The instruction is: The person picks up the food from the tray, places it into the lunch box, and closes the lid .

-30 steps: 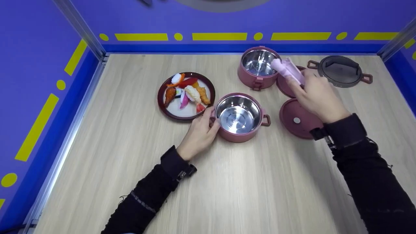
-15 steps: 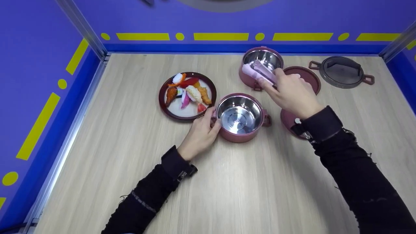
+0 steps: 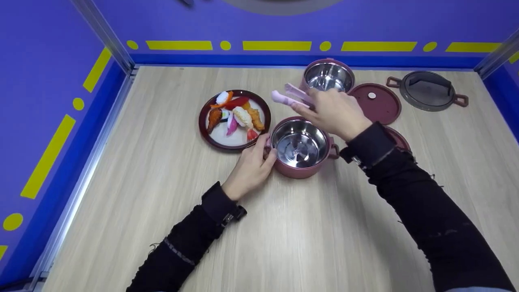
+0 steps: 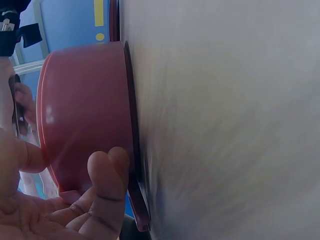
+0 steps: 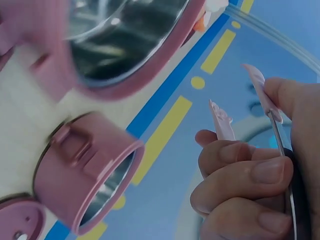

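My left hand (image 3: 250, 168) grips the left handle of a dusky-pink pot (image 3: 298, 172) with a shiny steel inside, standing on the table. In the left wrist view, fingers and thumb lie along the pot's side. My right hand (image 3: 338, 113) holds light-pink tongs (image 3: 286, 99) above the pot's far rim. Their two arms are spread apart with nothing between the tips, which point left toward a dark-red-rimmed plate (image 3: 202, 126). Toy food lies on that plate, including a drumstick (image 3: 214, 117) and sushi-like pieces (image 3: 242, 117).
Behind stands a second pink steel-lined pot (image 3: 330, 77). Two round dark-pink lids lie to the right, one (image 3: 379, 109) in the open, the other (image 3: 399, 138) partly hidden by the right sleeve. A dark see-through lid (image 3: 429, 95) is at the back right. Blue walls (image 3: 194, 24) border the table.
My right hand has moved left with the tongs, from over the lids to above the near pot's far rim. My left hand keeps its hold on the pot handle.
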Available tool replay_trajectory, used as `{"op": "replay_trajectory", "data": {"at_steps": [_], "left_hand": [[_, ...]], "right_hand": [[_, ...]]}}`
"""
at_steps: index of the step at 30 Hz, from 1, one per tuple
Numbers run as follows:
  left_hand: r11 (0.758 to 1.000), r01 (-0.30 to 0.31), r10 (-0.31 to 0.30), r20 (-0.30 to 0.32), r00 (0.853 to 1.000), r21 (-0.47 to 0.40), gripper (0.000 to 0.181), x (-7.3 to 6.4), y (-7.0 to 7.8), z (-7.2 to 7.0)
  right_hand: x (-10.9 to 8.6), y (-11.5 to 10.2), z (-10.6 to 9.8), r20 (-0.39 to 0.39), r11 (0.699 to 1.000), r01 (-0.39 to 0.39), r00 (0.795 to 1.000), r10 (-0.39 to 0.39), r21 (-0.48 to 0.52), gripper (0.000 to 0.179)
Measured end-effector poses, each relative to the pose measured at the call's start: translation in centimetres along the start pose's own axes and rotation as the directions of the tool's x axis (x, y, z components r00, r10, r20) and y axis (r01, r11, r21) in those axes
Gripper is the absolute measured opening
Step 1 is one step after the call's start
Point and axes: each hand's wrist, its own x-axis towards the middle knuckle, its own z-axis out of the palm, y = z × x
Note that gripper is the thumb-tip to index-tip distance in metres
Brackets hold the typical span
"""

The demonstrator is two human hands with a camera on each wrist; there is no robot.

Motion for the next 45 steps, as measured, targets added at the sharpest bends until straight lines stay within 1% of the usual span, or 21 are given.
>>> {"op": "replay_trajectory", "data": {"at_steps": [5,8,15,19,27,34,42,45], "left_hand": [[1.000,0.004,-0.004,-0.001,1.000,-0.006,0.047,0.0,0.0,0.0],[1.000,-0.001,0.001,-0.006,1.000,-0.009,0.046,0.0,0.0,0.0],[1.000,-0.016,0.016,-0.015,1.000,-0.010,0.044,-0.1,0.1,0.0],[1.000,-0.013,0.013,-0.013,1.000,-0.006,0.045,-0.1,0.1,0.0],[1.000,-0.004,0.004,-0.005,1.000,-0.002,0.044,-0.1,0.2,-0.1],[1.000,0.005,-0.005,0.000,1.000,-0.010,0.048,0.0,0.1,0.0],[0.999,0.042,-0.042,0.013,0.999,-0.031,0.048,0.0,-0.1,0.0],[0.997,0.063,-0.062,0.034,0.998,-0.041,0.045,-0.1,-0.2,0.0]], "right_hand": [[1.2,-2.0,0.5,0.024,0.998,0.035,0.999,-0.034,-0.045,0.074],[1.7,-2.9,0.9,0.042,0.998,0.044,0.998,-0.041,-0.049,0.073],[2.7,-4.1,1.7,0.053,0.995,0.074,0.996,-0.071,-0.064,0.068],[3.2,-4.8,2.0,0.069,0.994,0.086,0.994,-0.082,-0.061,0.065],[3.8,-5.7,2.9,0.120,0.996,0.083,0.990,-0.079,-0.034,0.067],[4.2,-5.9,3.5,0.161,0.997,0.069,0.985,-0.061,-0.040,0.065],[4.3,-6.2,3.7,0.162,0.997,0.070,0.985,-0.064,-0.034,0.069],[4.3,-6.1,3.8,0.160,0.997,0.073,0.985,-0.067,-0.032,0.069]]}}
